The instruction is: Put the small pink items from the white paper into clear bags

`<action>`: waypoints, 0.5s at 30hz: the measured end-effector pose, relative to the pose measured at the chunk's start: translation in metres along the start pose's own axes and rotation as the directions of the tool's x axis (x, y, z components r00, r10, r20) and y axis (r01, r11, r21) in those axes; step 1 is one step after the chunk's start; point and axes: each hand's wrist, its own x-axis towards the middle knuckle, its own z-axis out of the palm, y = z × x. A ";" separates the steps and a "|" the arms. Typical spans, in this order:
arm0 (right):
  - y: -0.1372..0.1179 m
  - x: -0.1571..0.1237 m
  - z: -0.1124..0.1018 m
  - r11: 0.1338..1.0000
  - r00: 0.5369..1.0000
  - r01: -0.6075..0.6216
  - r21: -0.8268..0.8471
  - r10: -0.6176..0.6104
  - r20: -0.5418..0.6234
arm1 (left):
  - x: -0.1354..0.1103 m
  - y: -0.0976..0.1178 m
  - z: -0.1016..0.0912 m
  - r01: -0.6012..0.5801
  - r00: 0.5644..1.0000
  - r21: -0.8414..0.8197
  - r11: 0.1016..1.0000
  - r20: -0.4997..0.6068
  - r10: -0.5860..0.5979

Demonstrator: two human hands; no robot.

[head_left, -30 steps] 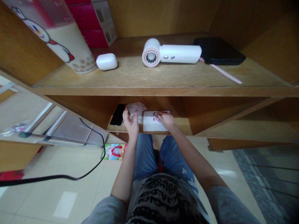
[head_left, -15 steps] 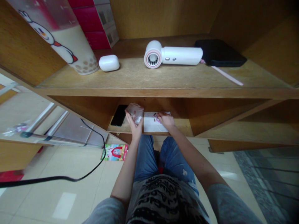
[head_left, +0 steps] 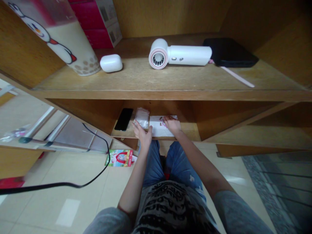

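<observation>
On the lower shelf lies a clear plastic bag, flat on the wood. My left hand is at the bag's near edge, its fingers spread and the thumb apart. To the right is a white sheet of paper with small pink and brown figures on it. My right hand rests over the sheet's right part, fingers bent down at the printed figures. Whether those fingers pinch something small is hidden. A black smartphone lies left of the bag.
Above, the upper shelf holds a bubble tea cup, a white earbud case, a white handheld fan and a black flat case. A black cable hangs at left. A colourful booklet is on the floor.
The plastic bag has left my left hand and now lies flat on the shelf. That hand has drawn back slightly and opened. My right hand stays over the paper.
</observation>
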 end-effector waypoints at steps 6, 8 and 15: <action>-0.001 -0.001 -0.004 1.000 1.000 0.013 0.001 -0.013 0.018 | 0.035 0.015 -0.002 -0.301 0.946 0.254 0.919 -0.043 0.322; -0.002 -0.001 -0.004 1.000 1.000 0.018 -0.003 -0.018 0.025 | 0.055 0.015 0.002 -0.413 0.908 0.310 0.857 0.071 0.412; 0.000 -0.001 -0.003 0.996 0.996 0.087 -0.034 -0.086 0.033 | 0.092 0.000 0.027 -0.461 0.887 0.424 0.780 0.256 0.385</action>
